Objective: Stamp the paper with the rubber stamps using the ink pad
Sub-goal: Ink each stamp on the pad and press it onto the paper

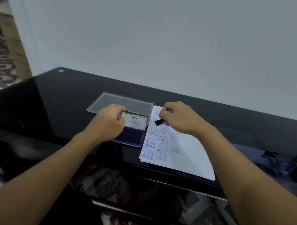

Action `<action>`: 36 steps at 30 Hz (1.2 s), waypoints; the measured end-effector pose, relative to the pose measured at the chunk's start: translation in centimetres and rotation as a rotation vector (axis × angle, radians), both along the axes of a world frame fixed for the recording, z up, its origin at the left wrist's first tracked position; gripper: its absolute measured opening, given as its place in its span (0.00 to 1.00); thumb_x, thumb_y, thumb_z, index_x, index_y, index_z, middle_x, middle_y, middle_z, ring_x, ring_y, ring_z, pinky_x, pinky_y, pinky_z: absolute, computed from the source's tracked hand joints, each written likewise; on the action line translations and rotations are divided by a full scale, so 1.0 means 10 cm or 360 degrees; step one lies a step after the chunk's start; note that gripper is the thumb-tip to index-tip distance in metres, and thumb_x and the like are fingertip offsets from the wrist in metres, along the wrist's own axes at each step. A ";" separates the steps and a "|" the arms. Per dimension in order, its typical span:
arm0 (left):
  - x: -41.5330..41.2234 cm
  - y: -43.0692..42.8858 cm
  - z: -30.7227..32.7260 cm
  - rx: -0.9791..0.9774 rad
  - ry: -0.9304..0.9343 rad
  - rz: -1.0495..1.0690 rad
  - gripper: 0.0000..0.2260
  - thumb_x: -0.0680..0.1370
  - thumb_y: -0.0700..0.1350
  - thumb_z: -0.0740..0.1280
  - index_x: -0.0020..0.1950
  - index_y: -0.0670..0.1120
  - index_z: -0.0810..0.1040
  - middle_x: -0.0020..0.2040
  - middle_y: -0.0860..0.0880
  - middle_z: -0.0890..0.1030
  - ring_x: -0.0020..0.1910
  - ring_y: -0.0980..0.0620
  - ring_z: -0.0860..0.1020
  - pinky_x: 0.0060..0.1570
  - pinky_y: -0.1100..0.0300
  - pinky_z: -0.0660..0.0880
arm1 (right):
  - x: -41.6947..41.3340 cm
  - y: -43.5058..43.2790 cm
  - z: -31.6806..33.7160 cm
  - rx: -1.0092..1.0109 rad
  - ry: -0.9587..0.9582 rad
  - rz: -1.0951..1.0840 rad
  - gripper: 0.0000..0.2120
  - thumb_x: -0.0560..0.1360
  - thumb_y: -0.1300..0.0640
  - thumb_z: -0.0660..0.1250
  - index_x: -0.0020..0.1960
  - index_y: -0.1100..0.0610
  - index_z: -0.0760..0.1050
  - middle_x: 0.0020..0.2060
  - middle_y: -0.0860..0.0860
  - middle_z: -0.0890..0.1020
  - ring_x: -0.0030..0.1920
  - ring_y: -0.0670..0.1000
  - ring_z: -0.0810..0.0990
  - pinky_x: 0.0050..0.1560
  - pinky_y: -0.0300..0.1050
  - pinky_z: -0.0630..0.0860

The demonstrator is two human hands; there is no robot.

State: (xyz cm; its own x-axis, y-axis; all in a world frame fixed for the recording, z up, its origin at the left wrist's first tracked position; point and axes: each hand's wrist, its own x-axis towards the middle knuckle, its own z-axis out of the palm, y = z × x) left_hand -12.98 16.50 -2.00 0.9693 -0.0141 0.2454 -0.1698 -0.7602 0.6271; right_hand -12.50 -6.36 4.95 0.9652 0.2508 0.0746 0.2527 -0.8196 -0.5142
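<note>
Gripping with left hand [111, 117]: fingers curled round left edge of raised silver metal lid [134, 122] of rectangular blue ink pad [132, 138]. Lid tilted up, white label facing camera, brand word at top, smaller print unreadable. Left part of pad and tin hidden under hand and wrist.

Pinching with right hand [181, 119]: small black rubber stamp with blue handle [159, 122]. Only black base and a blue tip showing, rest buried in curled fingers; stamp face not visible. Held over upper left of white paper sheet [190, 156]; cannot tell whether touching paper or just above it.

Paper flat on glossy black glass table [55, 108], just right of ink pad, left edge close against tin. Possibly more than one sheet stacked, near edge hard to read. Left side packed with blue imprints: SAMPLE, AIR MAIL, FRAGILE, AMENDED legible low down; top rows and right column smeared, not legible. Top rows partly covered by right hand.

Behind ink pad, clear rectangular plastic tray [109, 101] lying flat, near edge hidden by left hand and lid. Far right on table, clear plastic box with a black piece [269, 154], blurred, contents not made out.

Below table front, dark reflections and rails, indistinct. Left margin motion-blurred.
</note>
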 end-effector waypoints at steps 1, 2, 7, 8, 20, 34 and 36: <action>0.00 0.04 -0.02 -0.0008 -0.0006 0.0019 0.18 0.80 0.39 0.60 0.70 0.46 0.74 0.69 0.50 0.74 0.68 0.51 0.71 0.65 0.61 0.66 | 0.00 0.05 -0.01 -0.0009 -0.0006 0.0025 0.09 0.80 0.56 0.60 0.49 0.58 0.78 0.40 0.49 0.81 0.44 0.52 0.79 0.39 0.43 0.72; 0.00 0.07 -0.05 -0.0013 -0.0013 0.0034 0.18 0.80 0.39 0.60 0.69 0.46 0.74 0.70 0.50 0.74 0.68 0.52 0.71 0.64 0.62 0.65 | 0.01 0.10 -0.03 -0.0026 -0.0004 0.0047 0.09 0.80 0.56 0.60 0.50 0.58 0.77 0.41 0.48 0.81 0.45 0.52 0.80 0.38 0.42 0.72; -0.01 0.23 -0.17 -0.0017 -0.0031 0.0104 0.18 0.80 0.38 0.59 0.70 0.45 0.74 0.70 0.50 0.74 0.69 0.52 0.71 0.66 0.62 0.64 | 0.04 0.27 -0.13 -0.0152 0.0025 0.0114 0.13 0.79 0.57 0.61 0.52 0.66 0.77 0.46 0.61 0.83 0.47 0.62 0.80 0.41 0.50 0.75; -0.01 0.26 -0.20 -0.0006 -0.0034 0.0119 0.18 0.80 0.38 0.59 0.70 0.44 0.75 0.70 0.50 0.74 0.70 0.51 0.71 0.66 0.62 0.63 | 0.05 0.30 -0.15 -0.0170 0.0014 0.0135 0.10 0.78 0.56 0.62 0.51 0.63 0.77 0.47 0.57 0.83 0.46 0.58 0.80 0.42 0.48 0.75; 0.04 0.41 -0.55 0.0161 0.0015 0.0079 0.18 0.82 0.41 0.57 0.72 0.45 0.72 0.74 0.49 0.70 0.74 0.50 0.66 0.73 0.52 0.63 | 0.18 0.68 -0.40 -0.0428 0.0124 0.0326 0.02 0.78 0.56 0.64 0.47 0.53 0.72 0.45 0.51 0.79 0.44 0.52 0.76 0.42 0.46 0.73; 0.10 0.40 -0.73 0.0369 -0.0078 0.0127 0.22 0.78 0.36 0.56 0.72 0.42 0.73 0.75 0.47 0.70 0.74 0.48 0.65 0.76 0.50 0.58 | 0.16 0.77 -0.69 -0.0367 0.0020 0.0078 0.08 0.81 0.53 0.54 0.44 0.55 0.63 0.41 0.57 0.77 0.40 0.58 0.74 0.38 0.50 0.70; 0.10 0.40 -0.74 0.0374 -0.0087 0.0144 0.22 0.78 0.36 0.57 0.72 0.42 0.73 0.74 0.47 0.71 0.74 0.48 0.66 0.75 0.50 0.60 | 0.15 0.74 -0.74 -0.0304 -0.0005 0.0044 0.08 0.81 0.54 0.55 0.45 0.56 0.62 0.37 0.57 0.77 0.35 0.57 0.73 0.34 0.50 0.68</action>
